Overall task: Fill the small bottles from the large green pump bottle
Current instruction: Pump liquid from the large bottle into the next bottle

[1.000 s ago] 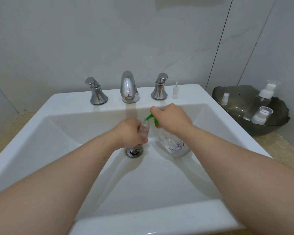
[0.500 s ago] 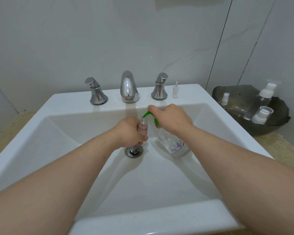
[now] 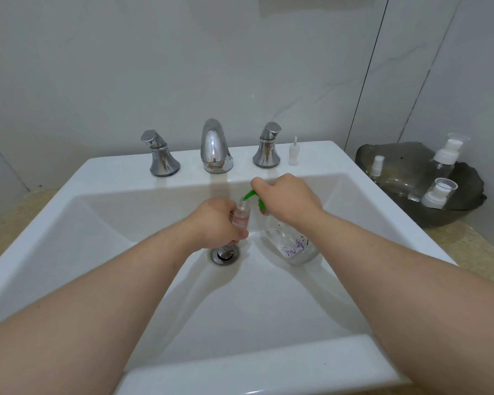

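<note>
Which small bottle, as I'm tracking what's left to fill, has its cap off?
The pinkish small bottle in the left hand, open neck at the spout of the green pump bottle. The bottles in the dark bowl all wear white tops.

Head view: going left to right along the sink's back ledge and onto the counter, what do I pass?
left tap handle → spout → right tap handle → small white pump insert → dark bowl

Green pump [image 3: 250, 194] largely beneath right hand [image 3: 290, 199]; label scrawl [image 3: 295, 248] illegible.
</note>
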Demonstrator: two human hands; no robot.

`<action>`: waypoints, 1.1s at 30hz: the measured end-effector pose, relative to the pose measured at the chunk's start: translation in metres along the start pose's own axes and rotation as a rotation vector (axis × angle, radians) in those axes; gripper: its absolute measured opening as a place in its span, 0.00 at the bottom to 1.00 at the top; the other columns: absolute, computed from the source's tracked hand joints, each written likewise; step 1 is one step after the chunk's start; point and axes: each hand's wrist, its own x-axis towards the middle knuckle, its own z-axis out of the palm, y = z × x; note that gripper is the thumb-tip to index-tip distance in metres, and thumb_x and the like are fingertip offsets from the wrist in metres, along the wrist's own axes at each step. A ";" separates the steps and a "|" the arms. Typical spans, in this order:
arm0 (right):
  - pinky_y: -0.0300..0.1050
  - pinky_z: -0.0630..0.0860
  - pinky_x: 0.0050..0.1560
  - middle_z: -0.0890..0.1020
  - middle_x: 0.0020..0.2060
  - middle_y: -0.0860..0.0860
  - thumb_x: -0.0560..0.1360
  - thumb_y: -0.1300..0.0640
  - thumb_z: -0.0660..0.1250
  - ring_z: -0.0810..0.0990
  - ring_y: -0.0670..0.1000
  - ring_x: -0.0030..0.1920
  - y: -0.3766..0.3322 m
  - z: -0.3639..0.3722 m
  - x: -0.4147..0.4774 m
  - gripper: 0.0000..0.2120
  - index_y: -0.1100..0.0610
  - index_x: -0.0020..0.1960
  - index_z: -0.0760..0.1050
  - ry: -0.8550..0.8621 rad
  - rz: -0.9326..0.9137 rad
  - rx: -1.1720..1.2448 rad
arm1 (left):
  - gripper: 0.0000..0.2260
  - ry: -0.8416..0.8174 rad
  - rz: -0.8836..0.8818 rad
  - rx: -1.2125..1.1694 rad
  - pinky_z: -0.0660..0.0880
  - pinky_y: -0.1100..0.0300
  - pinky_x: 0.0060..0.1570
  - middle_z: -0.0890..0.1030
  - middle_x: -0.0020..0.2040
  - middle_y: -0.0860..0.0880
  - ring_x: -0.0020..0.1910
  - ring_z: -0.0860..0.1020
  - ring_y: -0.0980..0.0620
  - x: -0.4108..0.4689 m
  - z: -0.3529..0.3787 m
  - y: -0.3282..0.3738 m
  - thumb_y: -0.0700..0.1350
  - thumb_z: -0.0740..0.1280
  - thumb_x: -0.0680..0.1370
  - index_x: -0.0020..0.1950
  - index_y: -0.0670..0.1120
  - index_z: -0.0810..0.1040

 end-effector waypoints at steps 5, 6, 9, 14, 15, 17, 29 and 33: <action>0.45 0.72 0.38 0.84 0.37 0.50 0.67 0.36 0.54 0.81 0.53 0.38 0.000 -0.002 -0.001 0.27 0.55 0.40 0.82 0.004 0.010 -0.010 | 0.07 -0.010 0.006 -0.001 0.83 0.44 0.55 0.84 0.44 0.46 0.41 0.83 0.48 -0.001 0.001 0.001 0.37 0.75 0.75 0.48 0.44 0.77; 0.45 0.72 0.39 0.84 0.37 0.50 0.68 0.36 0.54 0.81 0.53 0.39 0.000 -0.002 -0.001 0.27 0.55 0.40 0.82 0.002 0.015 -0.013 | 0.07 -0.009 0.003 -0.012 0.83 0.45 0.54 0.82 0.43 0.47 0.40 0.82 0.49 -0.002 0.001 0.002 0.37 0.74 0.76 0.49 0.44 0.77; 0.46 0.73 0.40 0.84 0.36 0.49 0.71 0.34 0.54 0.81 0.53 0.39 0.000 -0.003 0.001 0.29 0.55 0.38 0.83 -0.033 0.023 -0.019 | 0.07 0.012 -0.005 -0.084 0.84 0.52 0.49 0.78 0.45 0.48 0.38 0.82 0.49 -0.006 0.000 0.006 0.37 0.73 0.77 0.52 0.43 0.77; 0.44 0.72 0.41 0.79 0.25 0.45 0.82 0.31 0.49 0.78 0.50 0.35 0.000 -0.013 -0.005 0.37 0.57 0.36 0.82 -0.189 -0.085 0.049 | 0.08 0.015 -0.022 -0.095 0.84 0.52 0.50 0.76 0.45 0.48 0.37 0.82 0.49 -0.008 -0.002 0.008 0.38 0.73 0.78 0.53 0.45 0.76; 0.44 0.70 0.41 0.79 0.27 0.45 0.83 0.33 0.47 0.77 0.49 0.37 0.000 -0.016 -0.007 0.37 0.57 0.40 0.83 -0.225 -0.111 0.032 | 0.08 0.012 -0.024 -0.096 0.84 0.52 0.51 0.76 0.45 0.48 0.37 0.83 0.49 -0.008 -0.002 0.009 0.38 0.73 0.78 0.53 0.45 0.76; 0.45 0.70 0.47 0.82 0.39 0.48 0.84 0.35 0.43 0.77 0.51 0.45 0.002 -0.020 -0.009 0.37 0.58 0.49 0.83 -0.293 -0.134 0.005 | 0.08 0.011 -0.022 -0.091 0.84 0.50 0.52 0.76 0.45 0.48 0.38 0.83 0.49 -0.009 -0.001 0.009 0.38 0.73 0.78 0.54 0.44 0.77; 0.45 0.74 0.52 0.79 0.57 0.51 0.80 0.54 0.65 0.77 0.49 0.50 0.011 -0.032 -0.020 0.12 0.51 0.63 0.72 -0.381 -0.073 0.308 | 0.09 0.025 0.002 -0.081 0.83 0.46 0.52 0.76 0.43 0.48 0.37 0.82 0.47 -0.005 0.000 0.006 0.38 0.73 0.78 0.55 0.43 0.77; 0.40 0.75 0.48 0.75 0.54 0.47 0.73 0.64 0.73 0.77 0.49 0.47 0.016 -0.033 -0.030 0.35 0.45 0.71 0.59 -0.429 -0.214 0.271 | 0.09 0.039 -0.006 -0.050 0.83 0.44 0.53 0.79 0.43 0.46 0.40 0.84 0.44 -0.002 -0.001 0.001 0.38 0.73 0.77 0.55 0.42 0.77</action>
